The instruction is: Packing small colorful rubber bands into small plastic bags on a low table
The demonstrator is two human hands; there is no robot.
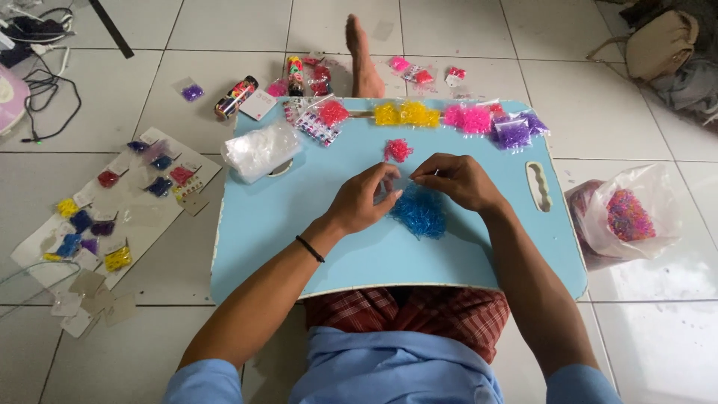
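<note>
We see both hands meeting over the middle of a light blue tabletop point(299, 217), a low lap table set over the person's knees. The left hand point(364, 199) has its fingers curled in, thumb and fingertips pinched on the edge of a small clear plastic bag point(400, 187) that is hard to make out. The right hand point(458, 179) is likewise nearly closed, its fingertips pinching the same little bag from the other side, so the two hands almost touch. Just below them, near the centre of the tabletop, lies a loose heap of blue rubber bands point(420, 212). A smaller red clump of bands point(398, 150) sits just beyond the hands. Along the far edge we find packets of yellow bands point(407, 114), pink bands point(470, 118) and purple bands point(514, 133), the purple at the far right corner. A stack of clear empty bags point(261, 150) rests at the far left corner. On the floor to the right sits a large plastic bag of mixed bands point(628, 215); to the left lie sheets of filled packets point(112, 202).
</note>
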